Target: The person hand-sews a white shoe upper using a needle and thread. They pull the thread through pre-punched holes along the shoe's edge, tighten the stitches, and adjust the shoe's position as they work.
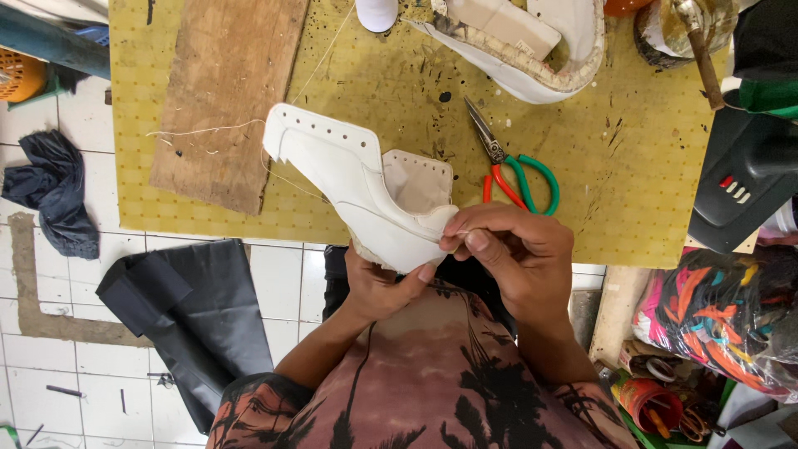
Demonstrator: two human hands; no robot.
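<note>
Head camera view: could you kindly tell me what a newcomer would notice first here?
A white shoe upper stands out at the centre, held over the edge of the yellow table. The left hand cups it from below while the right hand pinches its rim. Scissors with red and green handles lie just behind.

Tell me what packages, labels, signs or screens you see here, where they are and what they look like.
Clear plastic bag: right edge below the bench, bulging, stuffed with pink, orange and teal patterned material.
Round tin can: top right on the yellow bench mat, worn whitish wrapper, tool handle poking out.
Black device: right edge, small red and white markings.
No signs or screens.
</note>
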